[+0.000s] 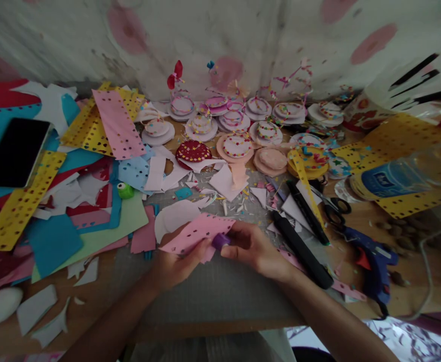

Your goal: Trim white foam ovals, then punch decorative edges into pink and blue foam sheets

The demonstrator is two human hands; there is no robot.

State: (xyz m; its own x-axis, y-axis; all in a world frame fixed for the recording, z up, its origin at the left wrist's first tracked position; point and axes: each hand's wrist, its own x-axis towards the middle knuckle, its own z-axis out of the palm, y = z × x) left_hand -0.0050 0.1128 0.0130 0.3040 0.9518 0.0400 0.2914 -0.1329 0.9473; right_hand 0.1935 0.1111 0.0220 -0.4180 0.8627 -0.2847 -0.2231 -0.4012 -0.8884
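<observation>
My left hand (184, 264) grips a pink foam sheet (195, 232) dotted with small punched holes, thumb on top. In my right hand (256, 249) is a small purple craft punch (220, 242), pinched between thumb and fingers at the sheet's right edge. Both hands are raised a little above the grey cutting mat (190, 301). How far the sheet sits inside the punch is hidden by the fingers. Just beyond them lie a white foam piece (177, 218) and small scraps.
Several miniature foam hats (237, 146) stand along the wall. Foam sheets and a phone (16, 152) are at left. On the right lie a black marker-like tube (301, 249), scissors (335, 206), a blue glue gun (373, 264) and a plastic bottle (389, 176).
</observation>
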